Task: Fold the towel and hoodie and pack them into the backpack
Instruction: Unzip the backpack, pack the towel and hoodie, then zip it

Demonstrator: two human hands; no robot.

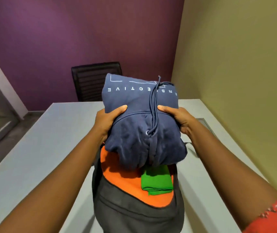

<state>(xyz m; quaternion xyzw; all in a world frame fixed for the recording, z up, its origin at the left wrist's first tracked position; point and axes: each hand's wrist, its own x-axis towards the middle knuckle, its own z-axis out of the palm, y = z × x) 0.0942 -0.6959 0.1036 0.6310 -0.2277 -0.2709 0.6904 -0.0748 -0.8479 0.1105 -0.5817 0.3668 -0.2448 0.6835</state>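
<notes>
A folded navy hoodie with white lettering and a dangling drawstring is held up over the open backpack. My left hand grips its left side and my right hand grips its right side, thumbs on top. The hoodie's lower end hangs into the mouth of the dark grey backpack, which has an orange lining. A folded green towel lies inside the backpack, partly under the hoodie.
The backpack stands on a pale grey table. A dark chair stands behind the table against a purple wall. A yellow-green wall runs close along the table's right side.
</notes>
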